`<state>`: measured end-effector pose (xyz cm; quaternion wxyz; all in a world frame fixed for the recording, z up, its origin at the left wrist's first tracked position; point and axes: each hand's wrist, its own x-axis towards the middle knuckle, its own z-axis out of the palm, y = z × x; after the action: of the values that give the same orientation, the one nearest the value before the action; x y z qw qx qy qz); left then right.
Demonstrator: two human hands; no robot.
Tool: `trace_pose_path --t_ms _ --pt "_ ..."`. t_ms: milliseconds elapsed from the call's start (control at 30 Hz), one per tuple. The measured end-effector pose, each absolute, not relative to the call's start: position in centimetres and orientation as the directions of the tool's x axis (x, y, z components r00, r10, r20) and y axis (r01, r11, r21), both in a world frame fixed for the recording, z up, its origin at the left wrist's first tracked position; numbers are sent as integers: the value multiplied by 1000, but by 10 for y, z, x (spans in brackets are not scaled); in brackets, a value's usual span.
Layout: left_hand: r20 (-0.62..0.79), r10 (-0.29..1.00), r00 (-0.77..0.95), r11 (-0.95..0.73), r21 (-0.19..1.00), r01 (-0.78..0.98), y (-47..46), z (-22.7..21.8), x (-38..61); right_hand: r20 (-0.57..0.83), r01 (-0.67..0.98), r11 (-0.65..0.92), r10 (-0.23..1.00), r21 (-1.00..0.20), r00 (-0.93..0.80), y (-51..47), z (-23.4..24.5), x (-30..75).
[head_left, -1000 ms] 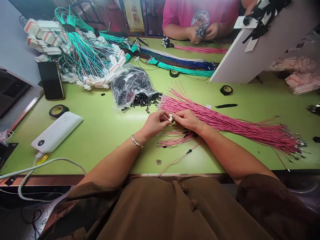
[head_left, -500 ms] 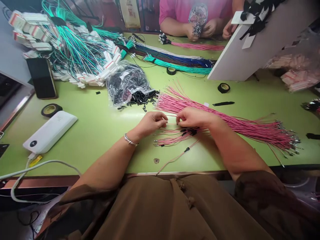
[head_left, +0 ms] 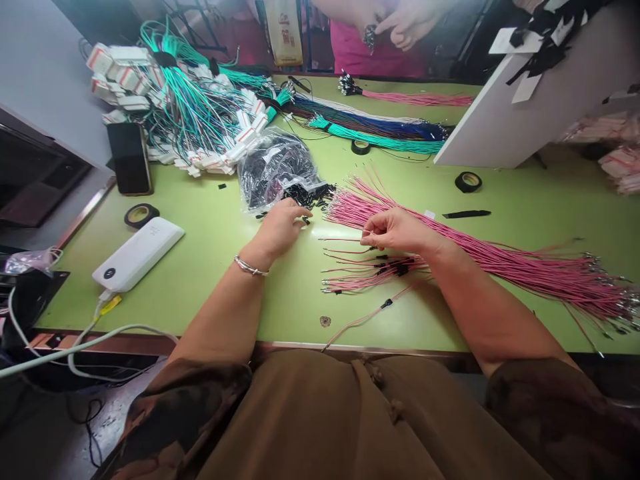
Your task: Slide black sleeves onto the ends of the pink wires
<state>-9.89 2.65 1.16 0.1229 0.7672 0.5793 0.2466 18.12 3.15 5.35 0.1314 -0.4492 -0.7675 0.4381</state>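
My right hand (head_left: 395,230) pinches the end of one pink wire (head_left: 343,239) that juts out to the left, just in front of the big bundle of pink wires (head_left: 500,257). My left hand (head_left: 280,227) reaches up to the loose black sleeves (head_left: 307,197) spilled from a clear bag (head_left: 273,167), fingers curled over them. A small group of pink wires with black sleeves (head_left: 373,270) lies below my right hand. One more pink wire (head_left: 365,317) trails toward the table's front edge.
On the green table (head_left: 210,280): a white power bank (head_left: 137,253), tape rolls (head_left: 141,215) (head_left: 468,181), a phone (head_left: 129,159), teal wire harnesses (head_left: 190,113), a white board (head_left: 530,113). Another person's hands (head_left: 400,20) work across the table.
My hands have come apart. The left hand moved up and left to the black sleeves. The right hand stays by the pink bundle with one wire pulled out.
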Motion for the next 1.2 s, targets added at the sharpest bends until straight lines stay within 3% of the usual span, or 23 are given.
trace_pose_path --t_ms 100,200,467,733,1067,1200 --pt "189 944 270 -327 429 842 32 2 -101 -291 678 251 762 -691 -578 39 55 194" --pt "186 945 269 -323 409 853 32 0 -97 -310 670 259 733 -696 -605 45 58 205" --pt "191 964 187 -255 439 862 31 1 -97 -223 605 218 792 -766 -568 48 72 210" --pt "168 978 124 -173 323 930 31 -1 -82 -83 520 218 865 -826 -494 44 69 200" --pt "186 976 114 -138 121 983 16 4 -70 46 662 335 909 -670 -414 31 21 162" --pt "145 982 118 -138 139 981 16 8 -72 68 672 336 917 -660 -392 30 19 164"
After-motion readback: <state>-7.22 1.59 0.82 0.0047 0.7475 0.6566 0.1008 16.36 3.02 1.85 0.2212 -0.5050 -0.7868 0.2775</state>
